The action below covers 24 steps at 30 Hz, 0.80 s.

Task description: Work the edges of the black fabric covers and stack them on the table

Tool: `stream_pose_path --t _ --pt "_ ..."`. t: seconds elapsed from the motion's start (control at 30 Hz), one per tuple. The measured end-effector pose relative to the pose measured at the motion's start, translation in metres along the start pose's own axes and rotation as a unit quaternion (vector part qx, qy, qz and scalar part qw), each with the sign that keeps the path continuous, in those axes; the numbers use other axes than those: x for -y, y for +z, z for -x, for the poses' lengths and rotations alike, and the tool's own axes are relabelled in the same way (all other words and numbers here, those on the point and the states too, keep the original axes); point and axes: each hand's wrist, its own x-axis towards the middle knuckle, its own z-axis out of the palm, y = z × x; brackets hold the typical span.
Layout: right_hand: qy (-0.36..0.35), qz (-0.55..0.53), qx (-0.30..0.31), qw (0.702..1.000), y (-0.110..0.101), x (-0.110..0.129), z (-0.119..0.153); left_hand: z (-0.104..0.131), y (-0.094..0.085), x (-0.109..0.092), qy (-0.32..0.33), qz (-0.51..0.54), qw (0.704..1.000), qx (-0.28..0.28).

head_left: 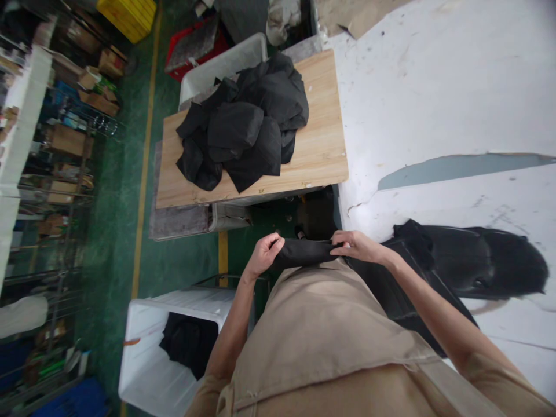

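A piece of black fabric (pixel 306 253) is stretched between my two hands, close in front of the beige apron. My left hand (pixel 266 253) pinches its left end between thumb and fingers. At its right end, the thumb and fingers of my right hand (pixel 353 245) close on the edge. Beyond my hands, a heap of black fabric pieces (pixel 256 116) lies on a light wooden board (pixel 321 104). More black fabric (pixel 490 260) rests on the white surface (pixel 443 104) to the right, near my right forearm.
A white bin (pixel 147 370) with black fabric inside stands at the lower left. Behind the board are a pale tub (pixel 226 61) and a red crate (pixel 174 43). A yellow crate (pixel 130 17) sits on the green floor (pixel 108 231). Loaded shelves line the far left.
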Motion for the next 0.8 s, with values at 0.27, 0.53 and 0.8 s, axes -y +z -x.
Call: stream_pose_path --t 0.27,0.53,0.8 --pt "-0.075 -0.004 -0.113 0.991 0.038 0.034 -0.028 -0.006 0.023 -0.007 0.008 -0.014 1.000 0.002" --pt "0.003 -0.004 -0.152 0.988 0.043 0.035 -0.029 -0.003 0.026 -0.008 0.022 -0.012 1.000 -0.003" --pt "0.006 0.008 -0.124 0.992 0.043 0.035 -0.031 -0.002 0.030 -0.010 0.014 -0.002 1.000 0.018"
